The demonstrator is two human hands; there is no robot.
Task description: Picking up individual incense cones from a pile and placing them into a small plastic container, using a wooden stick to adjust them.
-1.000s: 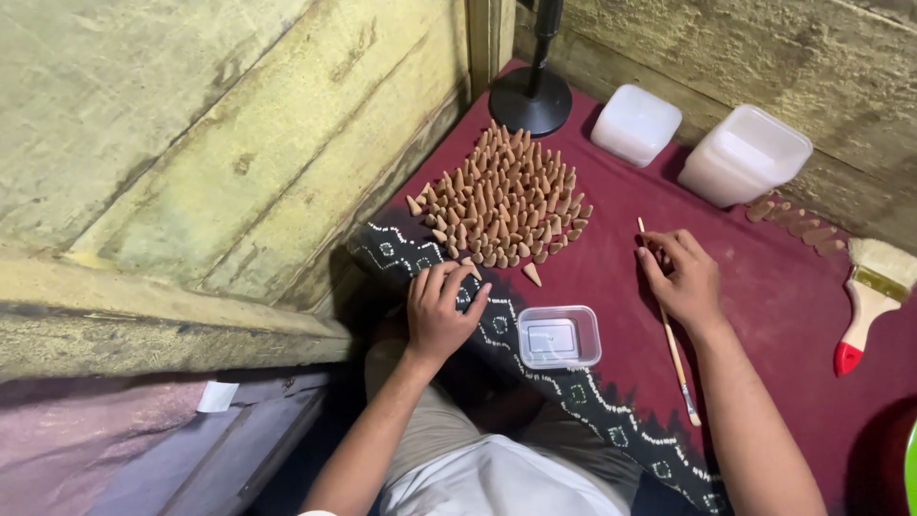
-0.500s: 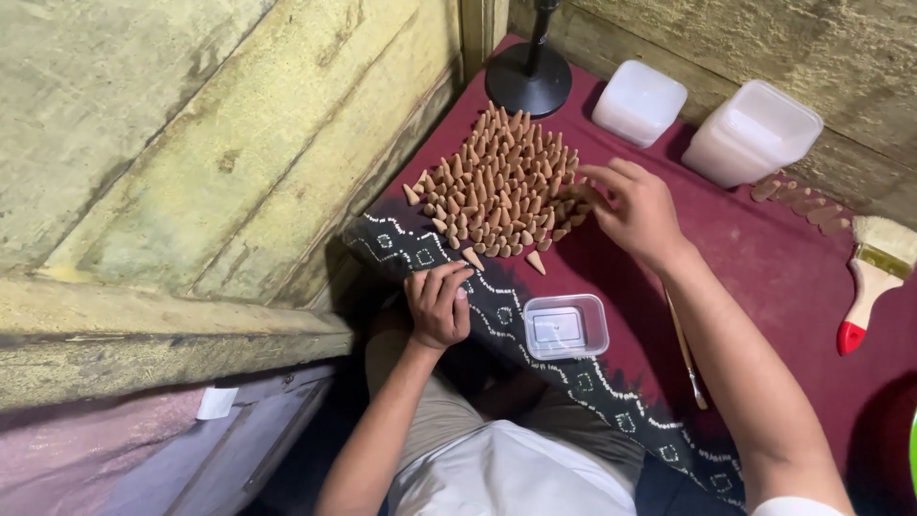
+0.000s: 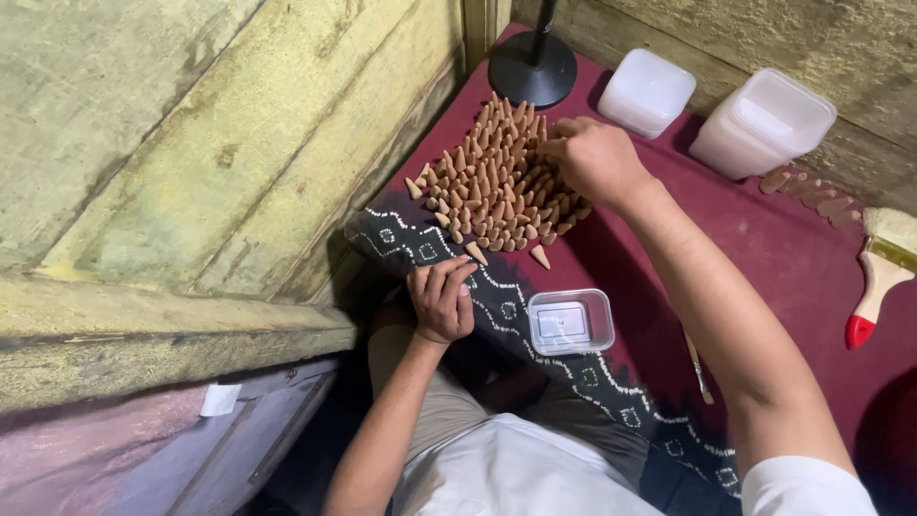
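Pinching one cone at the pile (image 3: 501,196) with the right hand (image 3: 594,158) (left hand (image 3: 441,301) curled, empty), lift straight, sparing neighbours

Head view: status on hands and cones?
Right hand on the cone cluster, fingers pinched. Left hand curled at the cloth edge. Small clear tray beside it; nothing obstructing.

- Brown pointed clay-coloured cones (image 3: 497,186) – several dozen, too many to count exactly
- White lidded plastic tubs (image 3: 648,91) – two
- Small clear rectangular plastic tray (image 3: 571,322) – one
- Red-handled paintbrush (image 3: 879,277) – one
- Black round stand base (image 3: 532,69) – one
- Hands: left hand (image 3: 441,301), right hand (image 3: 592,158) – two
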